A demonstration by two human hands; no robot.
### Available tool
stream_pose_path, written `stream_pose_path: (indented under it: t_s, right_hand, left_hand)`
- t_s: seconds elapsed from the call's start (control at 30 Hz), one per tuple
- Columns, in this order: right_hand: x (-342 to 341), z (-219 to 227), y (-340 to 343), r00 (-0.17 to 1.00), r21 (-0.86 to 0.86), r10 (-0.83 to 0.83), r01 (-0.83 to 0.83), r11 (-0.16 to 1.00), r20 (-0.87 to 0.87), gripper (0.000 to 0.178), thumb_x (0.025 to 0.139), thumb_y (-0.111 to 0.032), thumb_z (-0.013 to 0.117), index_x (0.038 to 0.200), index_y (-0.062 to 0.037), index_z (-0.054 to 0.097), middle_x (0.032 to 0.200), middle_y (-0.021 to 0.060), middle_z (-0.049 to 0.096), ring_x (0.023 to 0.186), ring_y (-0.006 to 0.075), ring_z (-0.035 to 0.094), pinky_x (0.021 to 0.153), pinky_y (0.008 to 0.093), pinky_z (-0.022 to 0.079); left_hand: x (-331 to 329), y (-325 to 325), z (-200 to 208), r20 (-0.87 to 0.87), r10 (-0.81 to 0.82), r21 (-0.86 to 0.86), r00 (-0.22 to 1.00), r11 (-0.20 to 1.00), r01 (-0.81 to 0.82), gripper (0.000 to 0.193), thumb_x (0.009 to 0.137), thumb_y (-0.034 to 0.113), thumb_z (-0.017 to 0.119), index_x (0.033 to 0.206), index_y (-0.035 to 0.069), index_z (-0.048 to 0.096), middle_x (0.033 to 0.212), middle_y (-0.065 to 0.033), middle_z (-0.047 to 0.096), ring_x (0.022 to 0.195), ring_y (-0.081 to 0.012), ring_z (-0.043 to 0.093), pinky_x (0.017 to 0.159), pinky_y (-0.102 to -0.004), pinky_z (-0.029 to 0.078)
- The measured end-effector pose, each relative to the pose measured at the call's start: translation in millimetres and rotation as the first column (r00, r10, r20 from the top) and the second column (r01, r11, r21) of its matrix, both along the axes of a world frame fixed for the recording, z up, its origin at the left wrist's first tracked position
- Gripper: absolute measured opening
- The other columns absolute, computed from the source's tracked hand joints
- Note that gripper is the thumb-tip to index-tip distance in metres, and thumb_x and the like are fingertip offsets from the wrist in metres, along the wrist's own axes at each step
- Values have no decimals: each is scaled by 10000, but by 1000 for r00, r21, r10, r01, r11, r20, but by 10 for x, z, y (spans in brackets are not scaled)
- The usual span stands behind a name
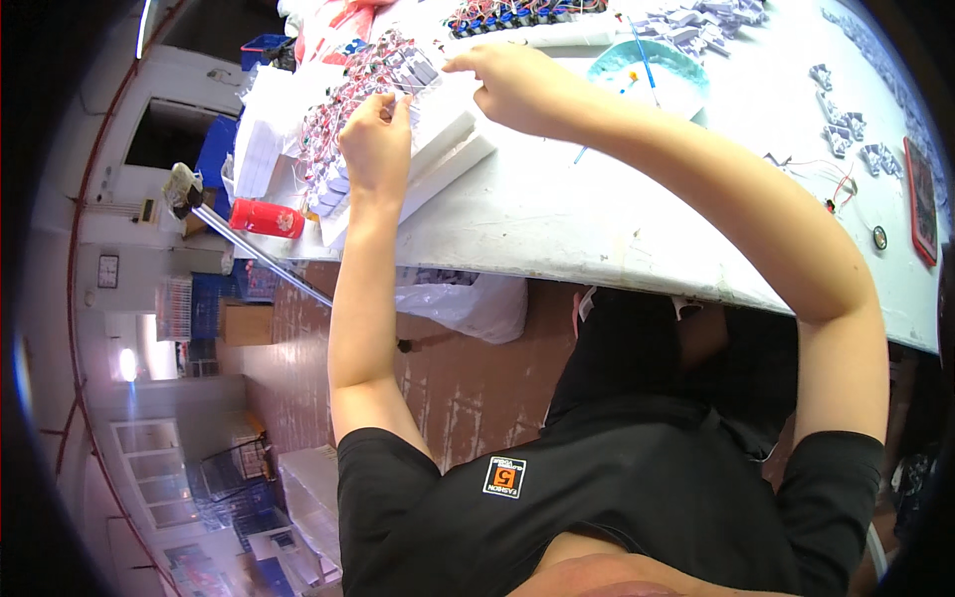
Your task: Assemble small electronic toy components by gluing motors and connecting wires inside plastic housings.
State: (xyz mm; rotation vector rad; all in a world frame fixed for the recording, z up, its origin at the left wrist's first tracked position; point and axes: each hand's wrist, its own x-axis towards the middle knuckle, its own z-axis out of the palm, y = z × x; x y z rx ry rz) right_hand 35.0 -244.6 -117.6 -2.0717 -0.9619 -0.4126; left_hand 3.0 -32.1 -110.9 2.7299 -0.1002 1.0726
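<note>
My left hand [376, 144] is closed, thumb and fingers drawn together over a heap of small grey-white parts with red and white wires [338, 114]. Whatever is between its fingertips is too small to make out. To its right, my right hand [502, 90] reaches in from the far side of my bent arm. Its index finger points left toward the heap's edge, apart from the thumb, and I see nothing held in it; the other fingers are partly hidden. Below and between the hands lies a long white foam tray [443, 149], set slantwise along the heap.
A red can [267, 219] lies by the table's left edge, near a metal pole [264, 257]. Beyond my right forearm are a teal dish [607, 70] with a blue stick, loose grey parts [696, 25] and a rack of blue-black components [527, 15]. A red-edged phone [921, 199] lies far right.
</note>
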Motion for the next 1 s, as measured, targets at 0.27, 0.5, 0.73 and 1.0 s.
stream_pose_path:
  t_s: [0.27, 0.5, 0.73, 1.0]
  right_hand:
    - [-838, -151, -288, 948, 21, 224, -225, 974, -224, 256, 904, -113, 591, 1141, -47, 658, 1144, 140, 667, 1100, 302, 623, 950, 403, 496]
    - [404, 40, 632, 39, 706, 706, -2, 708, -708, 768, 1016, -407, 506, 1411, 198, 244, 1463, 365, 322, 1236, 373, 514, 1063, 425, 448]
    - [880, 601, 1271, 307, 602, 599, -97, 793, -740, 306, 991, -322, 570, 1103, -38, 592, 858, 70, 605, 676, 178, 567, 723, 338, 531]
    - [1537, 116, 1599, 947, 52, 109, -98, 994, -302, 284, 854, -321, 702, 1019, -90, 706, 966, 108, 704, 785, 234, 677, 780, 386, 550]
  left_hand:
    - [-92, 38, 231, 100, -19, -255, 995, 966, 44, 231, 865, 136, 766, 1011, -39, 726, 845, -151, 745, 746, -172, 710, 677, -287, 544]
    - [-166, -73, 493, 179, -88, -398, 980, 904, 154, 214, 917, 99, 726, 1072, -47, 705, 895, -95, 719, 815, -106, 668, 708, -223, 525]
    - [-308, 77, 347, 223, -33, -376, 974, 919, 117, 193, 905, 83, 735, 1054, -37, 713, 892, -92, 722, 821, -110, 674, 732, -243, 536]
    - [7, 218, 115, 227, -100, -475, 969, 857, 200, 201, 902, 90, 741, 1055, -37, 713, 863, -81, 722, 780, -95, 663, 702, -237, 535]
